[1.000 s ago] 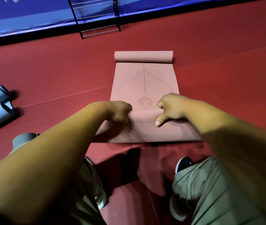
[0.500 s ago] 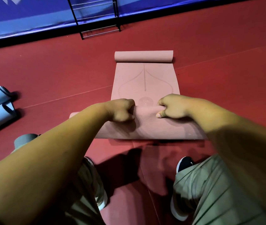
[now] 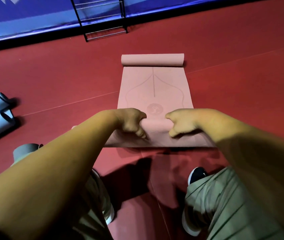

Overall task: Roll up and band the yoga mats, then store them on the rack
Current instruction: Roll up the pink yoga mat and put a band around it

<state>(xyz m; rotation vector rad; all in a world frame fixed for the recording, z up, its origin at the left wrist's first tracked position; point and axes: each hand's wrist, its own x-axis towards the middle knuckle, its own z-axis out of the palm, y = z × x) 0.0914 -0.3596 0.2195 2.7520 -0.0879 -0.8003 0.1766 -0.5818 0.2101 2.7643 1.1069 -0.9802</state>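
Pink yoga mat [image 3: 154,87] at frame centre on the red floor [image 3: 233,84], its near end rolled. Both the left hand [image 3: 131,122] and the right hand [image 3: 181,122] curl over the roll, gripping it; even pressure from each should hold the edges square and the roll tight.
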